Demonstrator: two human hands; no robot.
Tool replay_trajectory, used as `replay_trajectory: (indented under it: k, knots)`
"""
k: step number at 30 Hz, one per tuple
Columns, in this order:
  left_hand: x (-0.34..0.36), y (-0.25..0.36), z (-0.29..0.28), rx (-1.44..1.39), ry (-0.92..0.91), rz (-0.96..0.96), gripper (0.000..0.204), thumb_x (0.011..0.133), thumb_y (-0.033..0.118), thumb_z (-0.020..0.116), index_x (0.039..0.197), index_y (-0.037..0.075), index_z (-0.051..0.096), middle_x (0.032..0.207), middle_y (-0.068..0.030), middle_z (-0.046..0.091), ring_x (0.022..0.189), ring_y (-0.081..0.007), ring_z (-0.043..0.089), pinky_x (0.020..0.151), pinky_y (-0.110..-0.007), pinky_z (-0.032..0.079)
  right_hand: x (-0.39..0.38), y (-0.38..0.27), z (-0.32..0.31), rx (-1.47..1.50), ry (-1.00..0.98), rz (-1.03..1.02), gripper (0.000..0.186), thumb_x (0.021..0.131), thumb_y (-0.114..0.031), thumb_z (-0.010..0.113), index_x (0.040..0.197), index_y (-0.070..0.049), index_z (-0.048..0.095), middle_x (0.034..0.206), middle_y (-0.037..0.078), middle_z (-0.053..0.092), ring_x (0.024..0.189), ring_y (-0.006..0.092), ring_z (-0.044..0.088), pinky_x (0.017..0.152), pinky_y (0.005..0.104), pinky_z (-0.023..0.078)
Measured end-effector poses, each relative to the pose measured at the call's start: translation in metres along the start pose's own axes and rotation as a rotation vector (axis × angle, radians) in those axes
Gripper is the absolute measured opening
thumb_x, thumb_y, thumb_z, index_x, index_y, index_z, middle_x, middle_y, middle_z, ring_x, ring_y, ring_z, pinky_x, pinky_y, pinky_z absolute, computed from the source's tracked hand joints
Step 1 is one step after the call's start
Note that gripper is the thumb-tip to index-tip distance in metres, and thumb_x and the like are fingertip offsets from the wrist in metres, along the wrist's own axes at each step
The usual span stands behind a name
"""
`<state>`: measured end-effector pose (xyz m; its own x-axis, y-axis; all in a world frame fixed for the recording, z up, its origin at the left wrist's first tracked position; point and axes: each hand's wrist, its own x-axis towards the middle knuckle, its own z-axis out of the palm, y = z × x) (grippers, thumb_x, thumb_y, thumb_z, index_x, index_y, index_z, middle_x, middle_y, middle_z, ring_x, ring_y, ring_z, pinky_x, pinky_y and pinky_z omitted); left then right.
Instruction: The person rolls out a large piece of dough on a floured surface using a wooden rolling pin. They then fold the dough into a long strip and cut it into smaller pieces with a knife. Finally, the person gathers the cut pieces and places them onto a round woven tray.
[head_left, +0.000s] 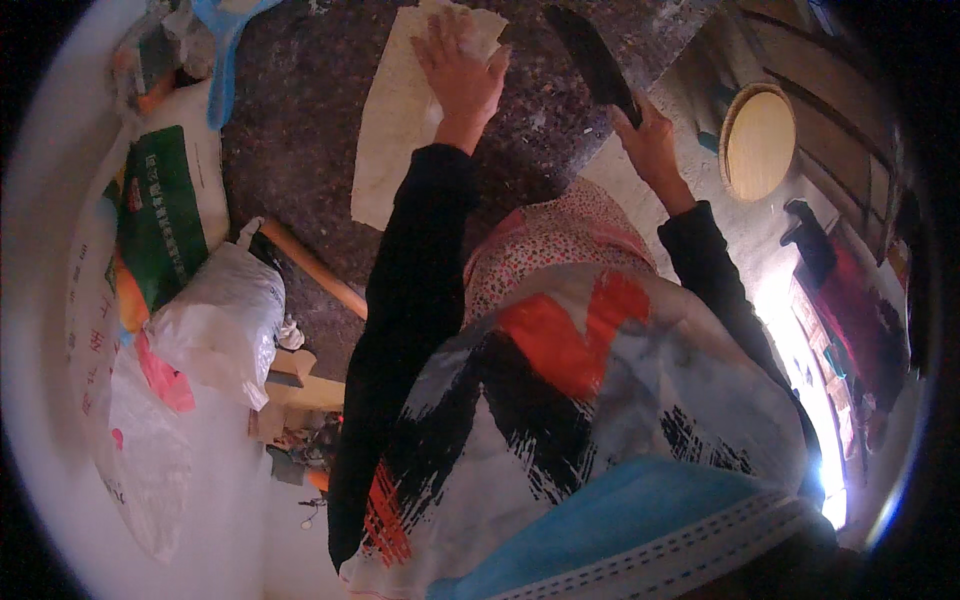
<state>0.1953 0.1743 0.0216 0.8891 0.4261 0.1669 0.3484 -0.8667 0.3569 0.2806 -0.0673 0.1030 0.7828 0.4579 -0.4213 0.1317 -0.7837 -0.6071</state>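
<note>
Along the left, a blue tool (222,90) lay beyond a green-and-white sack (168,215), with a crumpled white bag (222,315) and some pink plastic (166,378) nearer, while a round, pale-topped stool (760,142) stood on the floor (738,238) at the upper right.

Pale wall (222,500) left — round stool (759,146) on grey floor (690,105) — bright light (828,470) lower right.

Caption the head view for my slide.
Left hand resting on a pale sheet, right hand holding a dark knife.
</note>
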Motion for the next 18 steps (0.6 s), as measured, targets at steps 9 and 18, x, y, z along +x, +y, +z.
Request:
replay_trajectory:
  k: [9,18]
  knots:
    - [-0.014,-0.047,-0.034,0.053,0.060,-0.097,0.064,0.078,0.021,0.070,0.131,0.004,0.039,0.129,-0.0202,0.044,0.120,-0.0392,0.040,0.102,-0.050,0.032,0.040,-0.053,0.008,-0.130,-0.003,-0.372,0.041,0.086,-0.026,0.061,0.124,-0.012,0.049,0.090,0.019,0.065,0.078,0.0319,0.065,0.066,0.0386,0.050]
    - [0.018,-0.044,-0.030,-0.017,0.060,0.164,0.041,0.074,0.020,0.070,0.109,0.002,0.058,0.109,-0.0174,0.053,0.102,-0.0359,0.051,0.086,-0.047,0.043,0.072,-0.093,0.033,-0.244,0.000,-0.596,0.032,0.086,-0.025,0.061,0.113,-0.011,0.050,0.088,0.016,0.063,0.080,0.0357,0.062,0.064,0.0434,0.050]
